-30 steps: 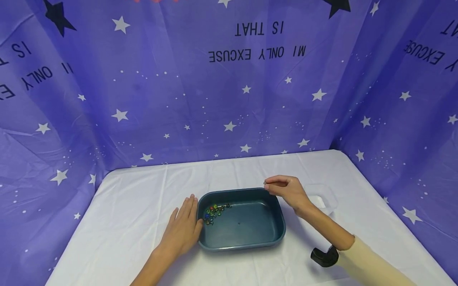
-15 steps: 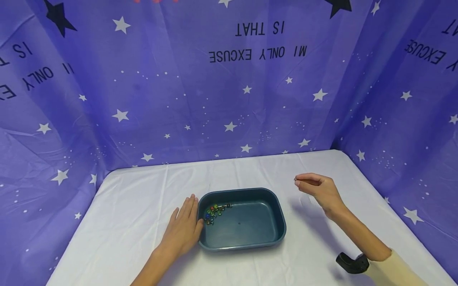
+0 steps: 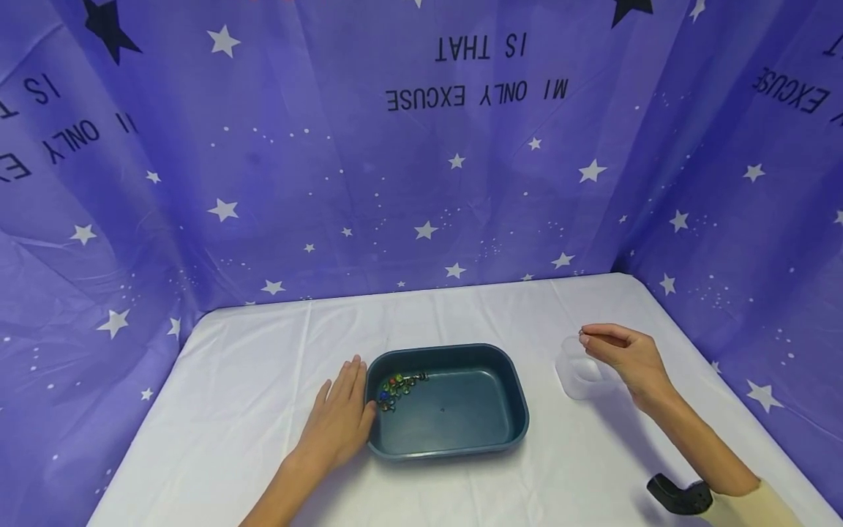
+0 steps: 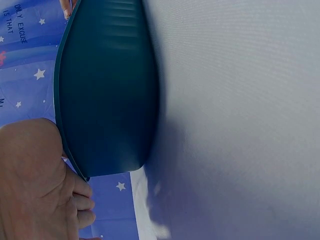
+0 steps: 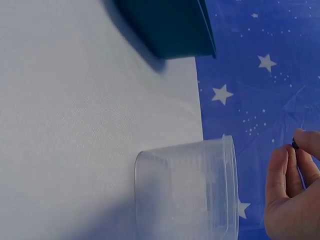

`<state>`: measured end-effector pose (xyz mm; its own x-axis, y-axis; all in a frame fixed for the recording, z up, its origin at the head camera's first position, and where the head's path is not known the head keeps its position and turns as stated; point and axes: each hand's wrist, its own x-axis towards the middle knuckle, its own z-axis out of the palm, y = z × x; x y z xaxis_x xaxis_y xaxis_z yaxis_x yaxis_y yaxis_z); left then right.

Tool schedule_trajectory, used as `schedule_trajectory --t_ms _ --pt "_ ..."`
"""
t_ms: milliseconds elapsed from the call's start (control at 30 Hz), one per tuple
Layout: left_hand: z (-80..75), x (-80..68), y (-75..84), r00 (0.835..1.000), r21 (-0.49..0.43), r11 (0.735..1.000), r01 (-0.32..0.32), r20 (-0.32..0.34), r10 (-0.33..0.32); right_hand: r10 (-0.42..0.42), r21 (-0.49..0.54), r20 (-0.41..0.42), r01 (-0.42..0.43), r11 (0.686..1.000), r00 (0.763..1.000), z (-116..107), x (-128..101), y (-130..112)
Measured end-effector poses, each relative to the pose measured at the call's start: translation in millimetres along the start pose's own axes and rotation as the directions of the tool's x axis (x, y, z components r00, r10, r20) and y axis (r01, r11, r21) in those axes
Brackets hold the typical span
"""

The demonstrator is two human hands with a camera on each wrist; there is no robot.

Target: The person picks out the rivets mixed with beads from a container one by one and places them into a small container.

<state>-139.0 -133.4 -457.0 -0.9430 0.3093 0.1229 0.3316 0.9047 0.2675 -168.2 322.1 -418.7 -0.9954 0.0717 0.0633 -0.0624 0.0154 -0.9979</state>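
Observation:
A dark teal tray sits mid-table with several coloured marbles gathered in its near-left corner. My left hand lies flat on the cloth, fingers straight, pressed against the tray's left wall. My right hand hovers over a clear plastic cup to the tray's right and pinches a small dark marble between thumb and fingertip, just above the cup's rim.
The white tablecloth covers the table. Purple star-print curtains close in the back and both sides. A black wrist camera mount shows on my right forearm.
My right hand has carried the pinched marble from above the tray's far right corner rightward to over the clear cup. The left hand has stayed put.

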Motion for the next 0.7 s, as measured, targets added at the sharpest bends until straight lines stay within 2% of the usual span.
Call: schedule_trajectory --t_ms 267,700 --pt "0.3 1.5 -0.6 1.0 -0.002 1.0 0.006 0.012 -0.006 0.006 0.012 -0.02 -0.006 1.0 1.0 -6 1 3" --pt "-0.2 2.0 -0.7 1.0 -0.004 1.0 0.011 0.023 -0.011 0.01 -0.029 -0.034 -0.011 1.0 0.999 -12 -1 7"
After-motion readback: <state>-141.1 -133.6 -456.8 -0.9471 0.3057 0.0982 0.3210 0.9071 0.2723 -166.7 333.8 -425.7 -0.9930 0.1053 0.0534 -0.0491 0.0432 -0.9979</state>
